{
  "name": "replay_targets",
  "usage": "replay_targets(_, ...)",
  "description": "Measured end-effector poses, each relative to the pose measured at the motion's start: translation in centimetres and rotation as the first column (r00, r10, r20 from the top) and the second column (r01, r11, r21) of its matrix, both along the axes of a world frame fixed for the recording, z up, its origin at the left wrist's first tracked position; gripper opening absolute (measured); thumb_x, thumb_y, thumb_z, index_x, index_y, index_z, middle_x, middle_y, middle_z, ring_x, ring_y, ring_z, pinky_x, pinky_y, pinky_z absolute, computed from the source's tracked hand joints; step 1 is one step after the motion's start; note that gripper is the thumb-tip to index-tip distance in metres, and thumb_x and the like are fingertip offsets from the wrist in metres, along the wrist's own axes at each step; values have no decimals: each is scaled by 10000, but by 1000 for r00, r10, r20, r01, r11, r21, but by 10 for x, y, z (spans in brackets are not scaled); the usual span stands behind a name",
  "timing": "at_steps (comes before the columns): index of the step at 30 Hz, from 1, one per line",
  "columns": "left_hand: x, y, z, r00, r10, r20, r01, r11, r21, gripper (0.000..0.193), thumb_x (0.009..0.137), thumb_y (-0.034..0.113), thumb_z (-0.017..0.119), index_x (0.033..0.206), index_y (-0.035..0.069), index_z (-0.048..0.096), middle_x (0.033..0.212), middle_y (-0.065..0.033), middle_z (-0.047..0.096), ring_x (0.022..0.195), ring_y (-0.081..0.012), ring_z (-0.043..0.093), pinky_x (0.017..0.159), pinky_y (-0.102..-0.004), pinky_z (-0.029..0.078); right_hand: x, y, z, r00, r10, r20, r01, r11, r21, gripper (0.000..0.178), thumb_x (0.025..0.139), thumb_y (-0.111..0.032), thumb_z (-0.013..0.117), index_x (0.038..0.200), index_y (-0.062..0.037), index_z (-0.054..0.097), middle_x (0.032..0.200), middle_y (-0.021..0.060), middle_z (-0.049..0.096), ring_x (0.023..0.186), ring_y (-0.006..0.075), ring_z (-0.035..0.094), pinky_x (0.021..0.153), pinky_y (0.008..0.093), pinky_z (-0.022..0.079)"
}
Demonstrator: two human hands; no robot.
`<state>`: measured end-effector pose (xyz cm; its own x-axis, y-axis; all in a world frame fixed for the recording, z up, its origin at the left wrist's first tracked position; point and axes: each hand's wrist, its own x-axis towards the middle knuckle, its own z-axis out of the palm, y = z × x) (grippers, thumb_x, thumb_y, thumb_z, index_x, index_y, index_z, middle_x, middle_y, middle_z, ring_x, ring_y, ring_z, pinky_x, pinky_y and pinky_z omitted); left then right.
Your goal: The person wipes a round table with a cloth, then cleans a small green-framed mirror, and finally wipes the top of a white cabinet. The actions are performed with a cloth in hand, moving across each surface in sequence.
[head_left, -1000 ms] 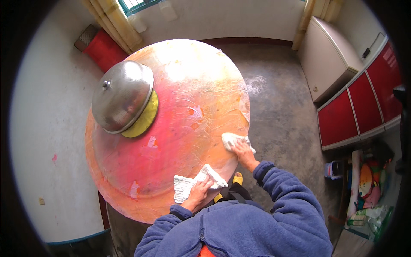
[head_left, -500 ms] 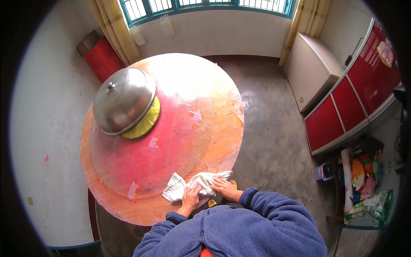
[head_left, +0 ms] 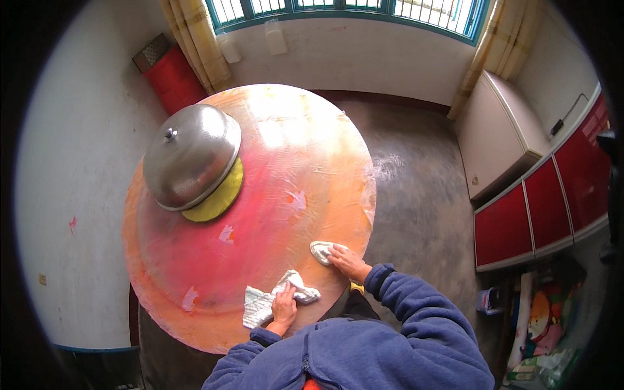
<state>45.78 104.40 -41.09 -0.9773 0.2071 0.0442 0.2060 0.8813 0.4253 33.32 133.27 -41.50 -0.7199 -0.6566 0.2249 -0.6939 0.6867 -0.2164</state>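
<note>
On the left side of the round tabletop (head_left: 260, 253), which is red in the middle and orange toward the rim, a silver metal dome (head_left: 192, 156) with a small knob sits near the far-left edge, a yellow disc (head_left: 221, 198) showing from under its right side. Close to the near edge lies a rumpled white cloth (head_left: 257, 309), one flap spread out to the left, and the left of the two hands (head_left: 284, 311) rests on it with fingers extended; whether they grip it I cannot tell. Next, toward the near-right edge, a smaller folded white cloth (head_left: 321, 252) lies under the fingertips of the right hand (head_left: 350, 262), whose fingers reach forward, their hold unclear. Well apart beyond the right edge stand a pale chest (head_left: 497, 133) and red cabinet doors (head_left: 504, 227)
</note>
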Motion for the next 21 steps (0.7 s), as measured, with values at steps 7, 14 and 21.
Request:
replay_targets(7,-35,54,-3,950,303,73,-310,945,108,434,817,51,529,1247,73,579,1382,-176,512,1120,-372,529,974,-415,435,-117,34,7,888,-261,379,335,931,-145,214,886,-137,495,1042,-69,627,1003,179,625,963,366,608,816,445,502)
replay_targets(14,-35,57,11,922,338,188,-355,933,61,425,836,70,547,1260,93,576,1407,-169,486,1113,-368,532,955,-424,460,-191,54,21,837,-389,384,517,792,-324,244,848,-92,524,1047,-116,662,945,171,647,869,373,620,756,469,499)
replay_targets(21,-33,63,12,930,334,154,-333,942,-37,443,831,83,554,1274,98,546,1436,-158,450,1115,-347,510,955,-431,454,-250,94,15,853,-486,191,522,811,-265,197,882,-135,515,1003,-142,671,994,160,656,940,360,629,772,453,508)
